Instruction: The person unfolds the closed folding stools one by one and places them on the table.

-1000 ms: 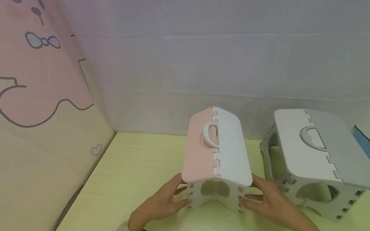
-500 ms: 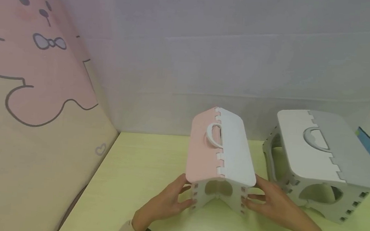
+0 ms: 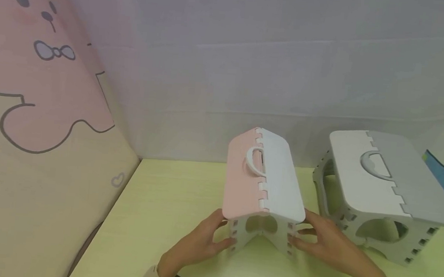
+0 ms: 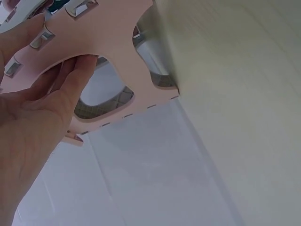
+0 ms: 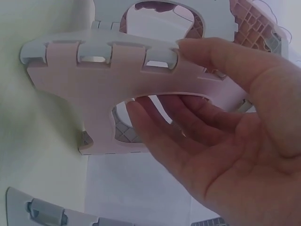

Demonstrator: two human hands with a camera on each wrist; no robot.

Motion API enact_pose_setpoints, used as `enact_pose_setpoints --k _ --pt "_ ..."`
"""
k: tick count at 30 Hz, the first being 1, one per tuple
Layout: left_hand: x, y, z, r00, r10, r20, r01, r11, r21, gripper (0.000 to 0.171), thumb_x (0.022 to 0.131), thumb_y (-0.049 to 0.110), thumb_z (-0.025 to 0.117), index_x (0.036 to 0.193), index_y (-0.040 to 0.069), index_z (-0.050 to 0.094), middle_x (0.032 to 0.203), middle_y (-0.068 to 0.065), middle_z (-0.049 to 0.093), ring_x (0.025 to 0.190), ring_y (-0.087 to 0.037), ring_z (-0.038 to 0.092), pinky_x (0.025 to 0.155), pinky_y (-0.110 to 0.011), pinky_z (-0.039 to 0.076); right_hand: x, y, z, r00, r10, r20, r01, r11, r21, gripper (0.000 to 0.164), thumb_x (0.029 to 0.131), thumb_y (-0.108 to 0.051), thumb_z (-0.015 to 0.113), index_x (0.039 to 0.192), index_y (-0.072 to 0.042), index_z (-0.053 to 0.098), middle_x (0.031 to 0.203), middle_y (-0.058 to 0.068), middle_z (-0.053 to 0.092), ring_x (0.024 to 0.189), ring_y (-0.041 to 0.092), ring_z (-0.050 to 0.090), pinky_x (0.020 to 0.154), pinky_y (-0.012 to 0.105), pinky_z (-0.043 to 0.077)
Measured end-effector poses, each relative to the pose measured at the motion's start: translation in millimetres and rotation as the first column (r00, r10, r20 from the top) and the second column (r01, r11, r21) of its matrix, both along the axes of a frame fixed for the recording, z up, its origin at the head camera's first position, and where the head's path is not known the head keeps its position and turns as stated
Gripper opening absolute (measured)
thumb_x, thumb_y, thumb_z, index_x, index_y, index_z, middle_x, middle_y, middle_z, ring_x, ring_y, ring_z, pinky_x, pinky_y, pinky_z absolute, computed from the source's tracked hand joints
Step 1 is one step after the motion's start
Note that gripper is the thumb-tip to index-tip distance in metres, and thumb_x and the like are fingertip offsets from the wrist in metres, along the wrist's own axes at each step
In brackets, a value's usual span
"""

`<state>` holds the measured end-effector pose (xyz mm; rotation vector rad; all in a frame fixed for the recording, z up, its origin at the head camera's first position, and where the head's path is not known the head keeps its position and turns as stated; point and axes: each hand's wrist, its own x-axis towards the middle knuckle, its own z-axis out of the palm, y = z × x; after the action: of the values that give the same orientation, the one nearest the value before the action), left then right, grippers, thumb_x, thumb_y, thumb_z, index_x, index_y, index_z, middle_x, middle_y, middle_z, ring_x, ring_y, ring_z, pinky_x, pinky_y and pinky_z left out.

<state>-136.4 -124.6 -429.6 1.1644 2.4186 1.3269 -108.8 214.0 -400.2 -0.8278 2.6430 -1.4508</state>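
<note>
A small pink and white folding stool (image 3: pixel 240 179) stands partly folded, its two top halves sloping down from the hinged middle like a roof. A white carry handle (image 3: pixel 252 161) curves over the middle. At its left side, my left hand (image 3: pixel 198 243) grips the leg panel; in the left wrist view several fingers of the left hand (image 4: pixel 42 108) reach into the cutout of the pink side panel (image 4: pixel 117 33). Opposite, my right hand (image 3: pixel 327 244) holds the other side. In the right wrist view the thumb lies along the panel's hinged edge (image 5: pixel 160 56), fingers through its cutout.
A larger white and grey folding stool (image 3: pixel 375 181) stands unfolded at the right, close to my right hand. A pale cloth (image 3: pixel 250 80) hangs behind the light yellow table (image 3: pixel 175 187). Cloth with a pink cartoon figure (image 3: pixel 54 82) covers the left side.
The small stool has shifted slightly to the right, and its legs look a little closer together. Both hands stay on its sides. The larger stool has not moved.
</note>
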Motion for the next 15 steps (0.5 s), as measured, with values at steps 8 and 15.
enact_pose_setpoints --k 8,15 --pt "1.5 -2.6 3.8 0.999 0.04 -0.016 -0.04 0.999 0.001 0.062 0.098 0.012 0.072 0.15 0.016 0.039 0.143 -0.001 0.051 0.135 -0.021 0.05 0.109 -0.048 0.049 1.0 -2.1 2.2 0.997 -0.049 -0.056 0.052 0.997 0.055 0.051 0.091 -0.016 0.081 0.135 -0.003 0.059 0.123 0.004 0.069 0.108 0.014 0.066 0.084 0.037 0.062" --pt "-0.4 -3.5 6.8 0.988 0.091 -0.122 -0.089 0.996 0.024 0.053 0.096 0.018 0.076 0.141 0.012 0.048 0.138 0.002 0.055 0.129 -0.017 0.054 0.106 -0.046 0.051 3.3 -0.7 8.5 0.991 -0.117 -0.059 0.124 0.984 0.125 0.053 0.091 -0.026 0.081 0.136 -0.007 0.06 0.127 0.005 0.069 0.107 0.027 0.069 0.085 0.043 0.061"
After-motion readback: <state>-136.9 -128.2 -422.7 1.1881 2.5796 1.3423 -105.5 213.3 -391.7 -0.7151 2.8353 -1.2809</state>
